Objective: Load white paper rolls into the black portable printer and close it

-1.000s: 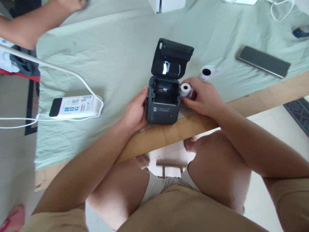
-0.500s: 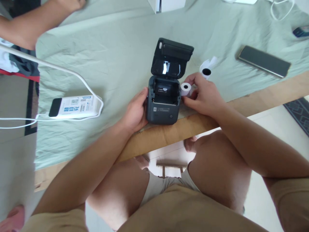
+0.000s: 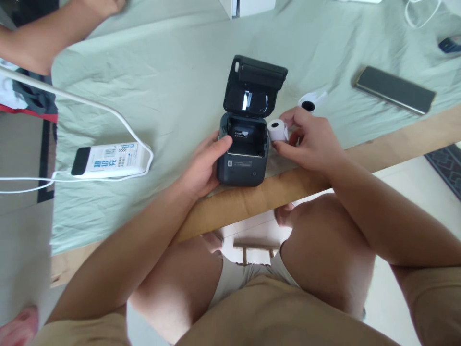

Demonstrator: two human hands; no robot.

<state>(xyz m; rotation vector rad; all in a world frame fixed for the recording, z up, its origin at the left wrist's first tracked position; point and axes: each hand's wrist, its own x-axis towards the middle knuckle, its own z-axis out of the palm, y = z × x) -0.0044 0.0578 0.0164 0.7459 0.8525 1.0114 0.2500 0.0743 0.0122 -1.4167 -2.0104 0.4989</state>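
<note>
A dark label printer (image 3: 242, 168) stands near the table's front edge with its lid (image 3: 252, 89) raised, so the paper bay shows. My left hand (image 3: 207, 163) grips the printer's left side, its thumb resting on the top rim. At the printer's right side, my right hand (image 3: 309, 139) holds a small white paper roll (image 3: 276, 130) between thumb and fingers, a loose flap of paper at its side. Just beyond that hand lies a second white roll (image 3: 312, 102) with a dark core and a loose paper end.
A black phone (image 3: 395, 90) lies to the right. On the left, a white power bank (image 3: 111, 161) has white cables around it. A white box (image 3: 252, 7) stands at the back. Another person's arm (image 3: 54, 33) rests at the upper left. The table's wooden edge (image 3: 248, 197) borders the green cloth.
My left thumb has moved onto the printer's top rim. The paper roll in my right hand has tilted and lifted slightly, showing more of its side and flap.
</note>
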